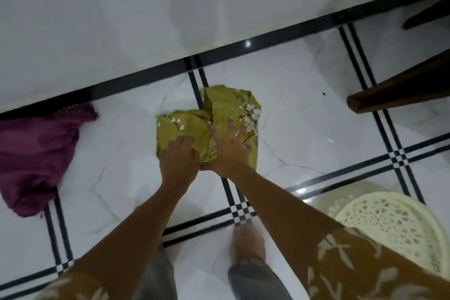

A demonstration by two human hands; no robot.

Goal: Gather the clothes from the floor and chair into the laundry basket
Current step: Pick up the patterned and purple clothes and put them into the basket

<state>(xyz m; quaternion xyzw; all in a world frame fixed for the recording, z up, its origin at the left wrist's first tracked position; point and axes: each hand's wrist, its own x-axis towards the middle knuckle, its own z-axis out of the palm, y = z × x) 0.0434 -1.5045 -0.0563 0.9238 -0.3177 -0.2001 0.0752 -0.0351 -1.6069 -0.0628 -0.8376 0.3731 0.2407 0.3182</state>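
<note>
Left hand (179,154) fingers curled onto green floral cloth (219,114) on the floor (304,109), right hand (230,151) fingers spread, pressing it, purple garment (36,153) well left of cloth, cream laundry basket (394,224) lower right, no readable writing

Two garments lie on the floor: one green floral cloth (219,114) and one purple garment (34,153). One cream laundry basket (394,221) stands at the right. Two dark wooden chair legs (401,90) show.

Glossy white marble floor (280,95) with black-striped borders, white wall (121,7), dark wooden chair leg (399,87)
</note>
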